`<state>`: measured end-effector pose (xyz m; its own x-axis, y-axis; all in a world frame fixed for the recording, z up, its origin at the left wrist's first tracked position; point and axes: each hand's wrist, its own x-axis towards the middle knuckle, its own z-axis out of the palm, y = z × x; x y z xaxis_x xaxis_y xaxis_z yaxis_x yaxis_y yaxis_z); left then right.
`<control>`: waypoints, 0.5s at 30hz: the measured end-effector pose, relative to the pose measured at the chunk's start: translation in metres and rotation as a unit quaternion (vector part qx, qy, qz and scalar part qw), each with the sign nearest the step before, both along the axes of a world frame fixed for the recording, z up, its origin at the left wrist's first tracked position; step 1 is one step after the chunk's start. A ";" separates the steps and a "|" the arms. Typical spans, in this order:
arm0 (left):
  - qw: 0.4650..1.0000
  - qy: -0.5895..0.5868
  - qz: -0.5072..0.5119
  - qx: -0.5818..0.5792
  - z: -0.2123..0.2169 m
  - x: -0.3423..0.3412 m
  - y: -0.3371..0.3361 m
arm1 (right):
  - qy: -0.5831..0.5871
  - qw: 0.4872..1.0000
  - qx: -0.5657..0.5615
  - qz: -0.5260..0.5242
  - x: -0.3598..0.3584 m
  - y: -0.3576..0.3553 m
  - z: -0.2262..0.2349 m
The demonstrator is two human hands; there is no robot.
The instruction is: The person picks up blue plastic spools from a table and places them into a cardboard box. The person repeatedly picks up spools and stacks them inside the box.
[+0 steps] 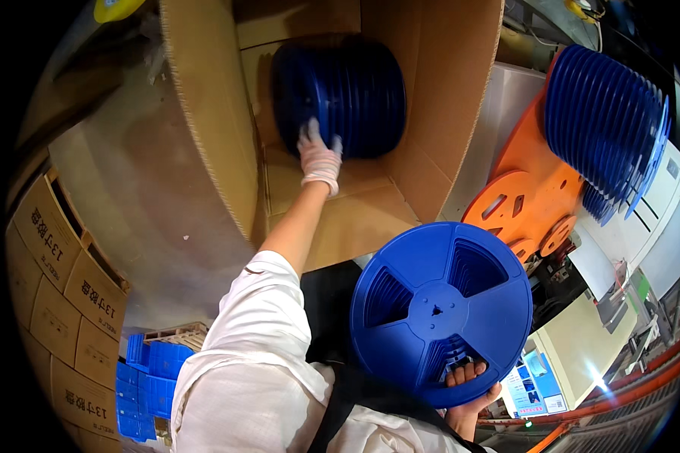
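Observation:
My left hand (320,157), in a thin white glove, reaches into a tall open cardboard box (211,90). Its fingers are apart and slightly blurred, at the lower edge of a row of blue plastic reels (355,98) standing on edge inside. Whether the fingertips press on those reels I cannot tell. On my right, a second stack of blue reels (438,306) faces me, with round hubs and wide cut-outs. My right hand (468,389) grips this stack at its lower rim, fingers hooked through a cut-out; the palm is partly hidden behind it.
Right of the box, an orange stand (533,174) with round plates bears another long row of blue reels (604,121). Printed cardboard cartons (68,309) are piled on the left, near blue bins (155,377) and a wooden pallet (177,334). A pale machine (582,355) stands at the lower right.

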<state>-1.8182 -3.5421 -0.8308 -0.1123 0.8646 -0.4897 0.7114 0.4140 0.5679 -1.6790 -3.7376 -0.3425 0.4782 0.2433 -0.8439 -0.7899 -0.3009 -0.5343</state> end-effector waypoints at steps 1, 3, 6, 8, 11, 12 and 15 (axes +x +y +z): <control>0.998 0.018 -0.051 -0.029 0.002 0.002 -0.008 | 0.005 1.000 0.004 0.003 0.001 -0.001 0.000; 0.994 0.042 -0.091 -0.043 -0.003 0.008 -0.020 | 0.017 0.999 0.029 -0.003 0.004 -0.005 0.000; 0.998 0.064 -0.023 0.009 0.000 -0.007 -0.013 | 0.029 0.999 0.041 -0.005 0.004 -0.006 0.006; 0.982 -0.051 0.107 -0.147 0.014 -0.018 0.004 | 0.036 0.998 0.046 -0.010 0.004 -0.006 0.009; 0.984 -0.003 0.113 -0.136 0.022 -0.026 0.017 | 0.049 0.997 0.062 -0.008 0.006 -0.006 0.010; 0.986 0.000 0.118 -0.119 0.028 -0.026 0.022 | 0.049 0.997 0.065 -0.006 0.006 -0.006 0.010; 0.982 0.054 0.086 -0.160 0.033 -0.035 0.032 | 0.052 0.996 0.068 0.003 0.005 -0.002 0.012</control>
